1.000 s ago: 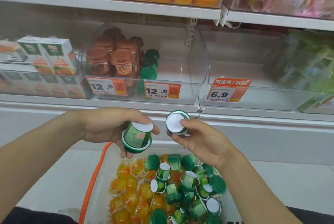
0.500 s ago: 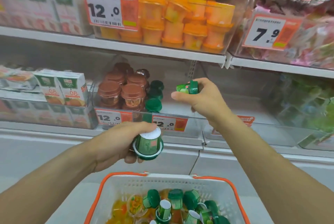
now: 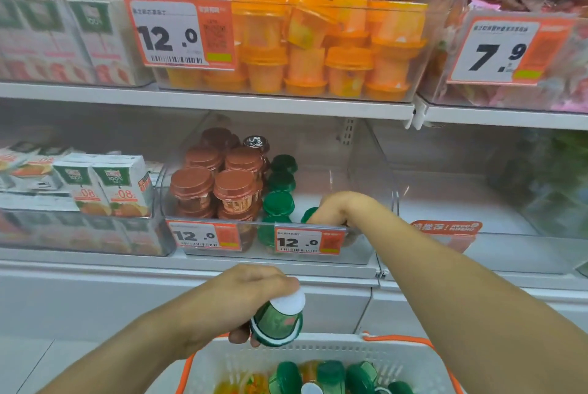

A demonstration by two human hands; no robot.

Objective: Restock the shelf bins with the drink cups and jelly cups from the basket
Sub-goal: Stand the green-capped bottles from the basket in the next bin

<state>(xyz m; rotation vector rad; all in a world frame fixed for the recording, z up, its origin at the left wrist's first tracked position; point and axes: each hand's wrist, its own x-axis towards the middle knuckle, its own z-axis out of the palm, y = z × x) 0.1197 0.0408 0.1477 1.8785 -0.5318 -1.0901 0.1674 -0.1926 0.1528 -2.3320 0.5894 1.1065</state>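
Right hand (image 3: 337, 207) fingers curled down around a green drink cup (image 3: 309, 214), reaching inside the clear shelf bin (image 3: 372, 202), just beside the row of green lids (image 3: 278, 202). Left hand (image 3: 241, 295) wrapped round another green cup (image 3: 277, 320), upside down, white base up, hovering over the basket (image 3: 318, 358). More green cups and orange jelly cups (image 3: 251, 384) piled in there.
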